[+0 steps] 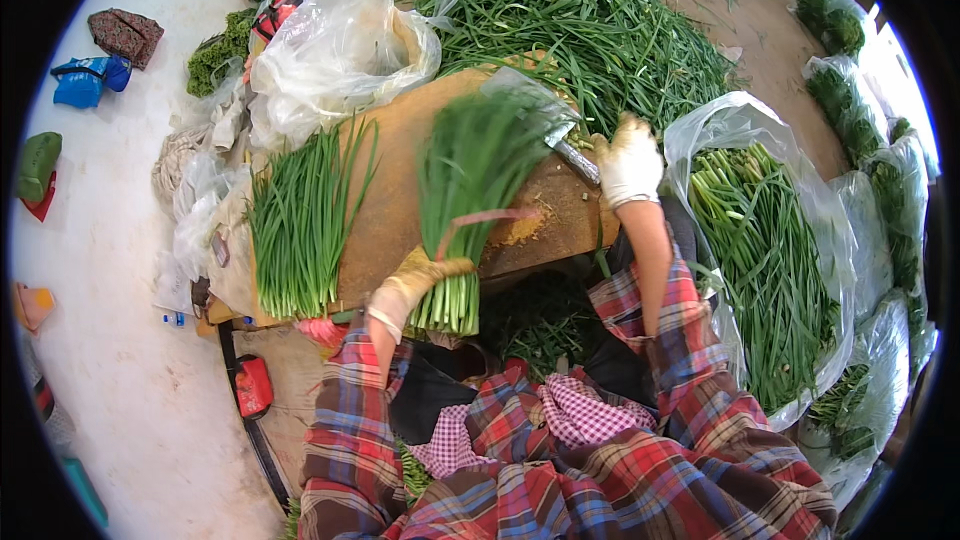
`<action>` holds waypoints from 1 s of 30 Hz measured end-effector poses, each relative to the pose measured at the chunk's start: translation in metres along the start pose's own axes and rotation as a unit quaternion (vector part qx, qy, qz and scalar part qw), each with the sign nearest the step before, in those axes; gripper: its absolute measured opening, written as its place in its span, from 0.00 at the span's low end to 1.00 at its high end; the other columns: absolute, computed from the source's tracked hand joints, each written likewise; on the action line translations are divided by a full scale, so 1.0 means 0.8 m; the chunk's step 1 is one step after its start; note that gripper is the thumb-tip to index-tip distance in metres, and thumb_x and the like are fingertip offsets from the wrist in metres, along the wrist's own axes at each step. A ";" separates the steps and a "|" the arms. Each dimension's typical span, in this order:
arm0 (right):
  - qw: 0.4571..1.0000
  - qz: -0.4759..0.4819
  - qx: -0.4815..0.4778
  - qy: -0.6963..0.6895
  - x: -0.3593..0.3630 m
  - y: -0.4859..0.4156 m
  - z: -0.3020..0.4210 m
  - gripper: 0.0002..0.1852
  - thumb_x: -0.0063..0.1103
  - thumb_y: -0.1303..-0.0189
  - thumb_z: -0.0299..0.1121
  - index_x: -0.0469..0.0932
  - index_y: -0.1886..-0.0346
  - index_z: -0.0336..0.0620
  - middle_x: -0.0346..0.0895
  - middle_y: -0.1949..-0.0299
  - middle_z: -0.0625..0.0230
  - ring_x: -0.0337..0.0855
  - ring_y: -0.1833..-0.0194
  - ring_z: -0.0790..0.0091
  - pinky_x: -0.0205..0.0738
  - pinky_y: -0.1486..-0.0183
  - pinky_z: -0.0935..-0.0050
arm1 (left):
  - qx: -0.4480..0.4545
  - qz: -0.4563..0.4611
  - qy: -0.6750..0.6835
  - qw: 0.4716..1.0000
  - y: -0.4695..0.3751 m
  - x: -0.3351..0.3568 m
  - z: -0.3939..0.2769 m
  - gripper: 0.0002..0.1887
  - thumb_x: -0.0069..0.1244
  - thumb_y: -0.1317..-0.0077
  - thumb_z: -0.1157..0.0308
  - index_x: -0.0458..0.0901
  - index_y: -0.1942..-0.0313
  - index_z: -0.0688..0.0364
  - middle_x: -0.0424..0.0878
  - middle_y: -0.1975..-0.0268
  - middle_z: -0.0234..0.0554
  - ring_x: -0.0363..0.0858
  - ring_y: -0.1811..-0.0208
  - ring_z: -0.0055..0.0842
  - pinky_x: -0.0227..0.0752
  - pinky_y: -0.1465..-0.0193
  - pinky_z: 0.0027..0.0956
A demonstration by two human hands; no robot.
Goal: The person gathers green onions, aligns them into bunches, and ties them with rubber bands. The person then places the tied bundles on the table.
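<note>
A bunch of long green leaves, apparently Chinese chives (pixel 461 187), is gripped near its pale cut stems by my left hand (pixel 420 277) in a yellowed glove. The leafy end is blurred. A pinkish-red strip (pixel 487 216), also blurred, crosses the bunch just above that hand; whether it is tied cannot be seen. My right hand (pixel 632 161), in a white glove with stained fingertips, is beside the silver-wrapped handle of a cleaver (pixel 576 157). Its thumb and fingers are apart, with nothing visible between them. The cleaver's wide blade lies on the wooden board (pixel 397 135), partly behind the leaves.
Another chive bunch (pixel 304 229) lies at the board's left. A large loose pile (pixel 570 22) spreads beyond the board. On the right stands an open plastic bag of chives (pixel 765 270), with several filled bags (pixel 847 105) past it. A crumpled clear bag (pixel 345 52) sits at upper left.
</note>
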State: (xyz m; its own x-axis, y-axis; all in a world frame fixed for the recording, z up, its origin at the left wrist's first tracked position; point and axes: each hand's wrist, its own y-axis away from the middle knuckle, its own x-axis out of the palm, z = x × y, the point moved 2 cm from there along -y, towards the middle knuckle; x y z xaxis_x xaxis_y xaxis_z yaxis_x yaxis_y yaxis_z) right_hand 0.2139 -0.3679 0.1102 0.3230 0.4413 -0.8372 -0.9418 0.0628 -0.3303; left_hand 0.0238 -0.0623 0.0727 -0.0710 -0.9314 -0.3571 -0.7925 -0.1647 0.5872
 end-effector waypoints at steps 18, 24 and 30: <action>0.701 0.318 -0.509 -0.385 -0.150 0.138 0.182 0.60 0.79 0.71 0.49 0.61 0.30 0.32 0.67 0.34 0.45 0.66 0.32 0.46 0.52 0.27 0.45 | -0.018 0.415 0.466 0.781 0.213 -0.039 -0.014 0.39 0.46 0.34 0.37 0.71 0.36 0.63 0.77 0.44 0.64 0.79 0.46 0.56 0.74 0.42 0.58; 0.570 0.450 -0.155 -0.670 -0.095 0.157 0.149 0.51 0.74 0.47 0.46 0.55 0.26 0.34 0.60 0.28 0.58 0.56 0.27 0.64 0.48 0.25 0.66 | 0.134 0.200 0.280 0.929 0.180 -0.099 -0.058 0.31 0.51 0.30 0.55 0.66 0.33 0.61 0.77 0.39 0.47 0.75 0.38 0.34 0.72 0.39 0.38; 0.405 0.597 0.002 -0.692 -0.050 0.216 0.136 0.49 0.66 0.41 0.56 0.54 0.25 0.39 0.63 0.30 0.63 0.62 0.32 0.69 0.55 0.29 0.67 | 0.292 0.028 0.231 0.928 0.205 -0.015 -0.104 0.51 0.70 0.50 0.45 0.65 0.32 0.64 0.77 0.39 0.43 0.72 0.37 0.31 0.63 0.33 0.37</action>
State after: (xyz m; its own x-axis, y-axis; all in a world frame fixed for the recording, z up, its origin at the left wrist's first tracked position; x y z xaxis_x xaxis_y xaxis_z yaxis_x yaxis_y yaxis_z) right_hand 0.0279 -0.2772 0.1344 -0.7232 0.2379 0.6483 -0.3500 -0.9356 -0.0471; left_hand -0.0544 -0.1049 0.2338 0.0389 -0.9951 0.0912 -0.9979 -0.0340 0.0543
